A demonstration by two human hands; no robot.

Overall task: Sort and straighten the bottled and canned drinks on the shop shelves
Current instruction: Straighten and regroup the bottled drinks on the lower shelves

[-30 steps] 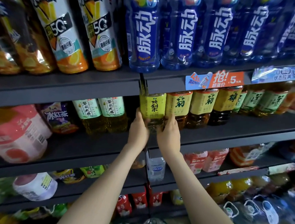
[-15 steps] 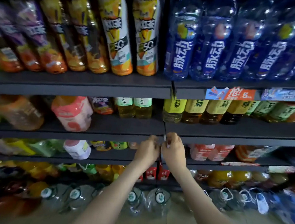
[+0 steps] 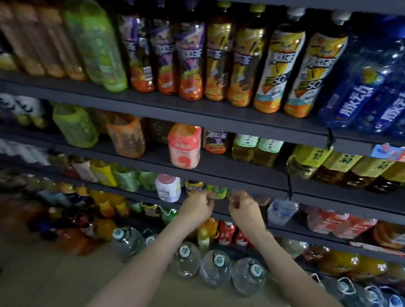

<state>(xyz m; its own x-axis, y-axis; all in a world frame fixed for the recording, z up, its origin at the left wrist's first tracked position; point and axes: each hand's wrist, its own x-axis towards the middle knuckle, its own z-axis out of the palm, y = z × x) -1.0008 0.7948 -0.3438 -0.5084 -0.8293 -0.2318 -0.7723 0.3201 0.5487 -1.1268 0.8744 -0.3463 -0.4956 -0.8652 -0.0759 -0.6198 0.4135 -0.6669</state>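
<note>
Both hands are raised to the shelf of the third visible row, side by side and a little apart. The fingers of the left hand are curled just below a small green-labelled bottle, and the fingers of the right hand are curled likewise. Whether anything is held cannot be told, because the picture is blurred there. A white bottle is seen left of the hands. Big water jugs are lined on the floor below.
</note>
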